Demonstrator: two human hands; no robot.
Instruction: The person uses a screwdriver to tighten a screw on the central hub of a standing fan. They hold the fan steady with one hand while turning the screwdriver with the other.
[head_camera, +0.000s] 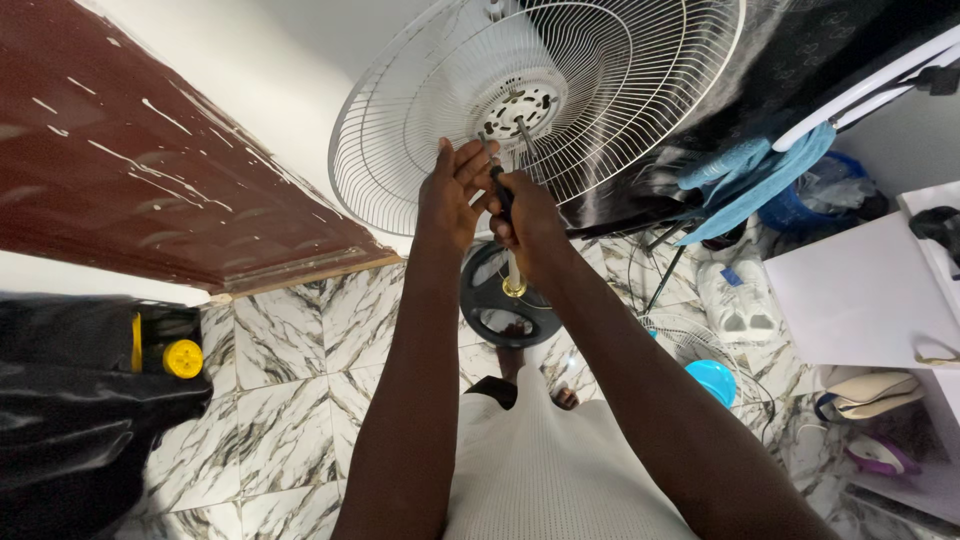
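Where the white wire fan guard (560, 100) hangs before the wall, its rim nears the red door (150, 170) leftward, with marble floor (290, 400) open below. Both arms reach up; left hand (452, 190) touches the hub, right hand (525, 215) grips a screwdriver (497, 175).
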